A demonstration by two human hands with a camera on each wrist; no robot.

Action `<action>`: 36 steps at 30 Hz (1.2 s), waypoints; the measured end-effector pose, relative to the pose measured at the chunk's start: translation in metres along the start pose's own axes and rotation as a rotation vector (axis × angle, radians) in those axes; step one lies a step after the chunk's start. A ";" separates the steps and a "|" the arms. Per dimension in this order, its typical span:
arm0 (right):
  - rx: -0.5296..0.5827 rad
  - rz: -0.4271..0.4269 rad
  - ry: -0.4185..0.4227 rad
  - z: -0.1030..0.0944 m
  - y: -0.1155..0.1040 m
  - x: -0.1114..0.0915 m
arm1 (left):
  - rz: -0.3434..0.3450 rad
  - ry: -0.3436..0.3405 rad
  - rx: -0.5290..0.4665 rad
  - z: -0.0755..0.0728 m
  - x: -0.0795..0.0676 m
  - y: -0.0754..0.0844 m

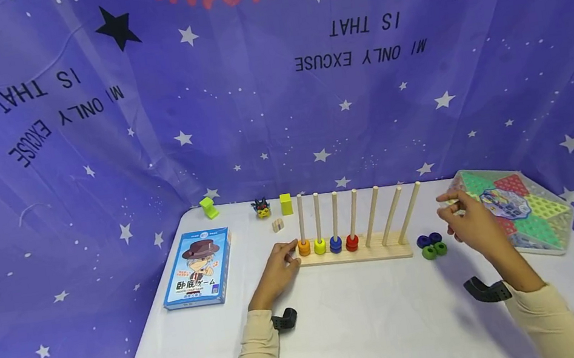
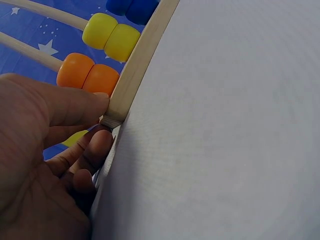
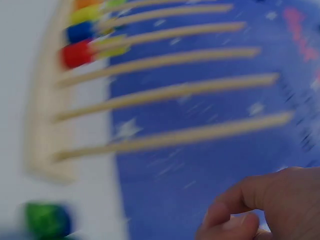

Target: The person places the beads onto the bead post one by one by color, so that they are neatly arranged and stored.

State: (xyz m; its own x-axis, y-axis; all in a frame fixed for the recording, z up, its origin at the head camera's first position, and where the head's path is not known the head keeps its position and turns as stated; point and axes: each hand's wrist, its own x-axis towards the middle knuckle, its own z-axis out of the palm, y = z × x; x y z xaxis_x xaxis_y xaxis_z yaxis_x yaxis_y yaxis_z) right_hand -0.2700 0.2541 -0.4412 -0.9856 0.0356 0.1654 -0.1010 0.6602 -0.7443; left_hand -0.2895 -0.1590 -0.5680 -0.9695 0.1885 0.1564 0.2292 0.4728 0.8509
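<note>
A wooden peg stand (image 1: pixel 355 257) with several upright rods stands on the table. Its four leftmost rods bear beads: orange (image 1: pixel 304 248), yellow (image 1: pixel 320 246), blue (image 1: pixel 335 245) and red (image 1: pixel 352 243); the rods to their right are bare. My left hand (image 1: pixel 279 270) holds the left end of the base, thumb and fingers at its corner (image 2: pixel 116 112). In the air to the right of the stand is my right hand (image 1: pixel 472 223), fingers loosely bent, with nothing seen in them. Dark blue beads (image 1: pixel 429 239) and green beads (image 1: pixel 435 250) lie between that hand and the stand.
A blue card game box (image 1: pixel 198 271) lies at the left. Along the back are a green block (image 1: pixel 209 207), a small dark figure (image 1: pixel 261 208), a yellow-green block (image 1: pixel 286 204) and a little wooden cube (image 1: pixel 278 225). A clear tray (image 1: pixel 566 225) of coloured pieces lies at the right.
</note>
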 end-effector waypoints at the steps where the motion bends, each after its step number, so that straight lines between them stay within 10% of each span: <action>1: -0.003 0.027 -0.012 0.003 0.013 -0.004 | 0.001 -0.001 0.002 -0.001 0.000 0.001; 9: 0.061 0.212 -0.179 0.025 0.080 -0.026 | -0.026 -0.005 0.020 -0.002 0.002 0.001; 23: -0.038 0.267 -0.189 0.045 0.103 -0.029 | -0.015 -0.014 0.028 0.002 -0.002 0.000; 29: -0.070 0.224 -0.152 0.027 0.079 -0.035 | -0.021 -0.019 0.028 0.003 -0.001 -0.001; 36: -0.079 0.049 -0.027 -0.011 -0.003 -0.018 | -0.020 -0.011 0.026 0.002 0.001 -0.002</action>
State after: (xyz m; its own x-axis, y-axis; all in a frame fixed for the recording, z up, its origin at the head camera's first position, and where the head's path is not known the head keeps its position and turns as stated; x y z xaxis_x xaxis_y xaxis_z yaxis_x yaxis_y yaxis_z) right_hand -0.2500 0.2597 -0.4346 -0.9925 0.0495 0.1116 -0.0428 0.7151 -0.6978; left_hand -0.2906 -0.1582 -0.5704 -0.9731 0.1876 0.1337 0.2116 0.4985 0.8407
